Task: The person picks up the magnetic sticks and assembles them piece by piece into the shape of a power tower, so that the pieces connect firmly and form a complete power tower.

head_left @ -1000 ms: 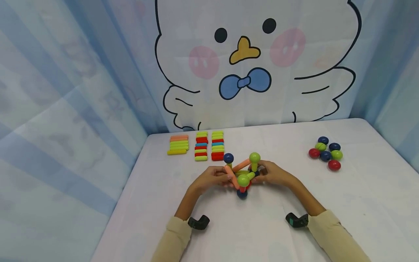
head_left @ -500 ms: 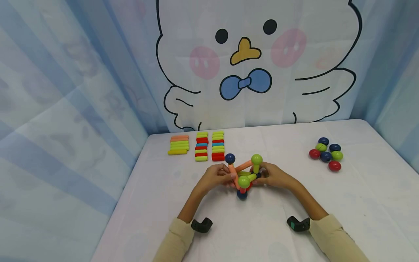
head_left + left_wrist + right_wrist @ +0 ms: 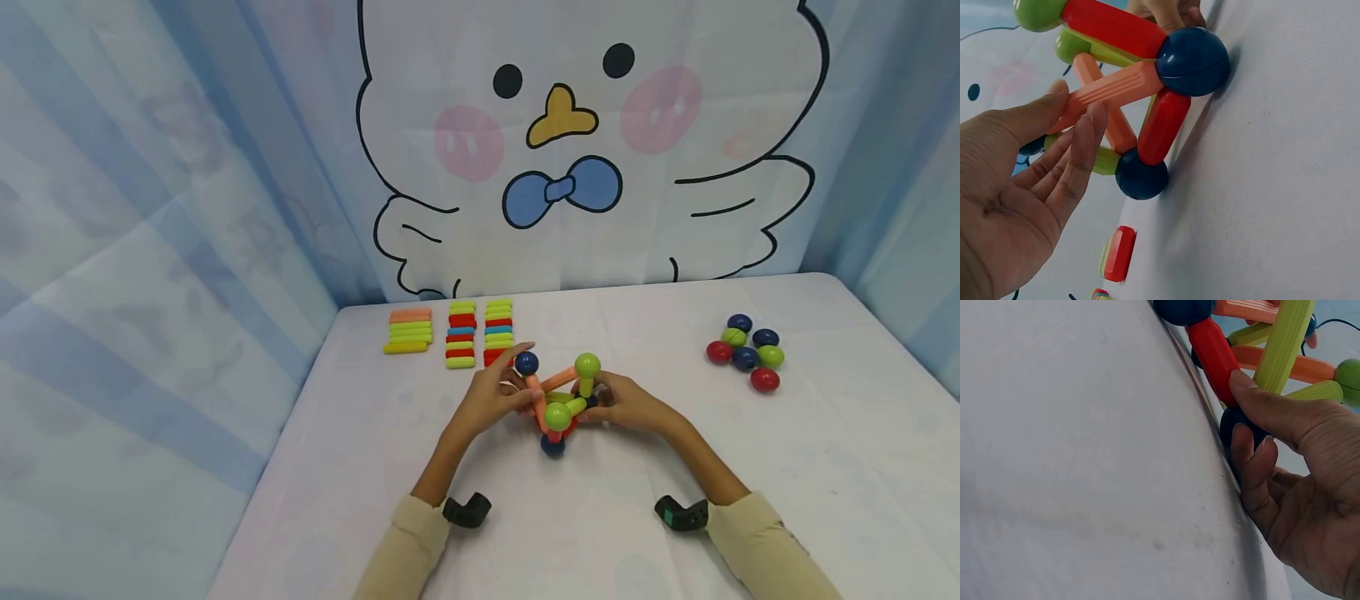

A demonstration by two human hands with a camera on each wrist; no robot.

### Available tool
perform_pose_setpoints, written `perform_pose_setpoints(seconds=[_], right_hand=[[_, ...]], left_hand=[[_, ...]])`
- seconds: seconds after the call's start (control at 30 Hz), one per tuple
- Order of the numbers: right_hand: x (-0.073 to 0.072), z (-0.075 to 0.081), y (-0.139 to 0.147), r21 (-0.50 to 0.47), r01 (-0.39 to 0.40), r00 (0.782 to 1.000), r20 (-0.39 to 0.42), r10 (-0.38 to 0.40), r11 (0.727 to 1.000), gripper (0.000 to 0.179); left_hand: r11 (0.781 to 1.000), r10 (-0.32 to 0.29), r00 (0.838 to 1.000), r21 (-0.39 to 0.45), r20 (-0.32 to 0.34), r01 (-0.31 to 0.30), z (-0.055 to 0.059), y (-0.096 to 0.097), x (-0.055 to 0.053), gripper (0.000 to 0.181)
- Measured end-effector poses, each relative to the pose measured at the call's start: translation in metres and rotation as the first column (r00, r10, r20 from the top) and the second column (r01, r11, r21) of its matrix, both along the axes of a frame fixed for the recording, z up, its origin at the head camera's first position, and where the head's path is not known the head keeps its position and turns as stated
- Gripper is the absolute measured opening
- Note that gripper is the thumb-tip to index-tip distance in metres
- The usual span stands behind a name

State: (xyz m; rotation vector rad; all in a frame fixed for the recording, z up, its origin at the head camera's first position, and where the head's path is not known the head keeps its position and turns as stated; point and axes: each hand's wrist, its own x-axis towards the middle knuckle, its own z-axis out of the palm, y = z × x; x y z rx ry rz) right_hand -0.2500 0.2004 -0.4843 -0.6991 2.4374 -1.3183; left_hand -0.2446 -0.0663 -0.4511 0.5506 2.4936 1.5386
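A frame of magnetic rods and balls stands on the table between both hands. My left hand [image 3: 486,404] pinches an orange rod [image 3: 1113,90] on its left side, thumb against fingers, with the index finger raised beside the upper dark blue ball [image 3: 527,363]. At the lower right corner, my right hand [image 3: 630,404] grips a dark blue ball [image 3: 1235,422], its thumb on the red rod [image 3: 1213,359]. Green balls top the frame at the right [image 3: 587,365] and at the front, the front green ball [image 3: 557,416] standing above a dark blue ball [image 3: 552,446].
Short coloured rods lie in three stacked columns at the back left: a left column [image 3: 408,331], a middle column [image 3: 461,337] and a right column [image 3: 498,321]. Several loose red, blue and green balls [image 3: 745,359] cluster at the back right. A printed curtain [image 3: 562,250] hangs behind the table.
The left orange rod has swung its upper end to the upper dark blue ball. My left hand has shifted slightly right and lifted its index finger. My right hand stays nearly still.
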Motion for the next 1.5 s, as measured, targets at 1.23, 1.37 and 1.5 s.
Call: perform_pose_setpoints(seconds=[1.23, 1.37, 1.5], right_hand=[[0.010, 0.003, -0.007, 0.114, 0.107, 0.985, -0.144, -0.091, 0.988, 0.039], [0.011, 0.006, -0.009, 0.119, 0.108, 0.986, -0.137, -0.091, 0.987, 0.038], [0.013, 0.007, -0.011, 0.132, 0.112, 0.987, -0.132, -0.094, 0.985, 0.038]], left_hand=[[0.741, 0.465, 0.881, -0.505, -0.090, -0.443, -0.023, -0.061, -0.033, 0.025], [0.775, 0.419, 0.908, -0.517, -0.010, -0.363, -0.011, -0.062, -0.031, 0.027], [0.946, 0.300, 0.933, -0.192, 0.201, -0.263, 0.006, -0.052, -0.024, 0.035]])
